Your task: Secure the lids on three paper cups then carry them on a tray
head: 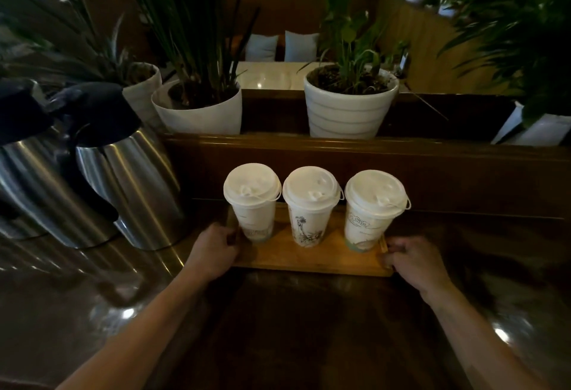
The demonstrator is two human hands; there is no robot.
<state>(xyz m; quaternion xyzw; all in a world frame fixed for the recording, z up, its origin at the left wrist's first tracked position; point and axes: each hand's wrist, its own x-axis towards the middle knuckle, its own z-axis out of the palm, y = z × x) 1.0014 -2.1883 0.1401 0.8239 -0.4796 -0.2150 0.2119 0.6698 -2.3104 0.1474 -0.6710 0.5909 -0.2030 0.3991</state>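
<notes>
Head view, nearest first: two bare forearms reach over the dark, glossy surface [309, 328]. The left hand [213, 250] curls its fingers round the left end of a wooden tray [309, 258], and the right hand [414, 258] grips the right end. On the tray three paper cups stand upright in a row, close but apart: left cup [253, 216], middle cup [310, 222], right cup [367, 222], each capped with a white lid. Farther left stand two steel jugs [136, 179]. Behind a wooden ledge sit white plant pots [349, 111].
</notes>
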